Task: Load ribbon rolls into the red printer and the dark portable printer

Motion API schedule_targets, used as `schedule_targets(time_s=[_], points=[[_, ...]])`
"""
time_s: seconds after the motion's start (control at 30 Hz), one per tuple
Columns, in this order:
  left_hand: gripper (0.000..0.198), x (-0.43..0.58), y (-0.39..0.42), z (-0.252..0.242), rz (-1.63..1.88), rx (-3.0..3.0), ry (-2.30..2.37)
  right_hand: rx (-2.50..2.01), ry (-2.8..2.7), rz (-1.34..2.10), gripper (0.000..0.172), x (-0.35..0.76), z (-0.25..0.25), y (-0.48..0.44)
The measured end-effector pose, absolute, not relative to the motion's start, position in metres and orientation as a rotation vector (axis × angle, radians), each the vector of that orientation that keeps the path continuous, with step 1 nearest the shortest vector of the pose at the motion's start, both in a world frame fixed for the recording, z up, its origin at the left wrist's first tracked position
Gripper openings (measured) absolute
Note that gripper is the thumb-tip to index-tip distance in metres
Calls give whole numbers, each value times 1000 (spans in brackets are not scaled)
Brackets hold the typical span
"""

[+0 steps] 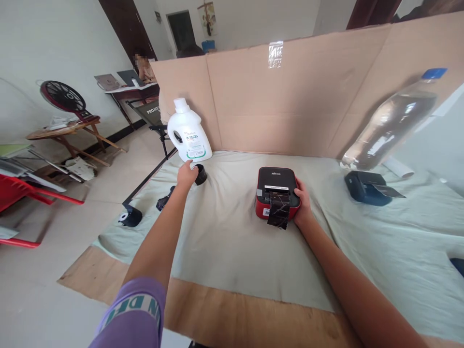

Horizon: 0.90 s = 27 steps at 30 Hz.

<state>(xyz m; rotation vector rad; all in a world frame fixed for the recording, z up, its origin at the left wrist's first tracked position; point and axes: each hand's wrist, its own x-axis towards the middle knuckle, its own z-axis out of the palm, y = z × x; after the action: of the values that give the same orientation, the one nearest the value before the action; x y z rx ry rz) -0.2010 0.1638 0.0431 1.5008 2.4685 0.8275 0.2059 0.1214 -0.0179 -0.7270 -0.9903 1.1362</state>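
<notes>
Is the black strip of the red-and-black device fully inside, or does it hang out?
It hangs out: the black strip drapes over the front of the red-and-black device.

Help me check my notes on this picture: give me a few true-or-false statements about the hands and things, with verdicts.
1. The right hand touches the red-and-black printer. True.
2. The white jug stands upright. True.
3. Both hands are on the printer. False: the left hand is at the black roll.
4. A black strip hangs at the printer's front. True.
5. The clear bottle has a red cap. False: it has a blue cap.
</notes>
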Motion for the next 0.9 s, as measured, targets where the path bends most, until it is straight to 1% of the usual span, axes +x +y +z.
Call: schedule_targets(time_s=[0.1,0.17,0.3,0.43,0.57,0.73,0.83,0.9], points=[[31,-208,182,55,679,1520,2408,-709,-969,1148,47,206,-19,122],[26,-210,182,63,638,1555,2388,-700,-955,1156,47,206,-20,123],[24,-213,146,79,650,1638,2398,-703,-938,1168,47,207,-23,126],[30,-220,75,82,604,1702,2414,-701,-942,1157,47,207,-25,129],[39,-223,16,69,492,1713,2417,-696,-962,1137,46,206,-25,129],[38,-218,-4,51,280,1712,2465,-696,-947,1160,45,206,-25,129],[43,-211,-6,51,243,1670,2517,-730,-950,1153,49,206,-24,128],[45,-201,-9,56,279,1721,2571,-768,-960,1130,50,206,-22,127]])
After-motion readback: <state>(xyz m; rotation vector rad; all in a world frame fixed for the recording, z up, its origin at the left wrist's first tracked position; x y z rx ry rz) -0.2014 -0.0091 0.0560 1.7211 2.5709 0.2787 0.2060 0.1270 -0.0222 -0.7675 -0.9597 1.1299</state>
